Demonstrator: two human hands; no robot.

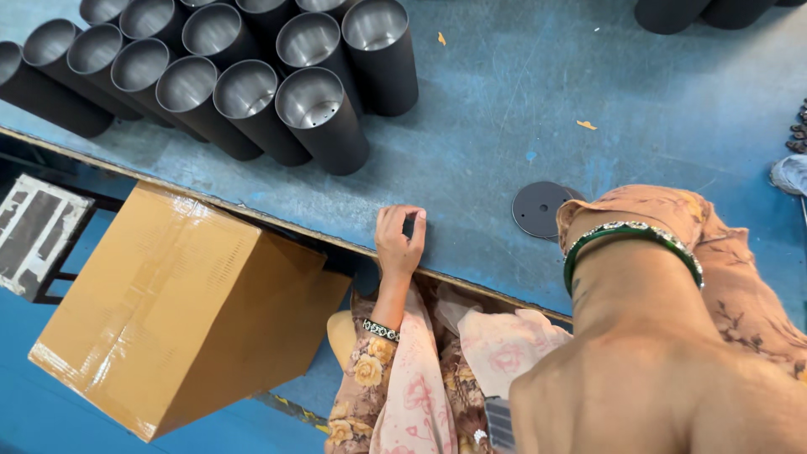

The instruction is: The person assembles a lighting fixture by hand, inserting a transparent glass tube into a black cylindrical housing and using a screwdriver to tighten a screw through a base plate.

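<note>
Left hand [400, 240]: fingers pinch a small dark part at the blue bench [504, 126] edge — keep it pinched firmly.
Right hand: hidden past the bangled forearm — its fingers' state cannot be told.
Nearby: flat dark metal disc [540, 208].

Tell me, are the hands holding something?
The left hand pinches something small and dark between its fingertips at the edge of the blue table; what it is cannot be told. The right hand is hidden behind the arm.

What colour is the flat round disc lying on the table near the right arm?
Dark grey, almost black: the flat disc on the blue table, seen in the head view.
</note>
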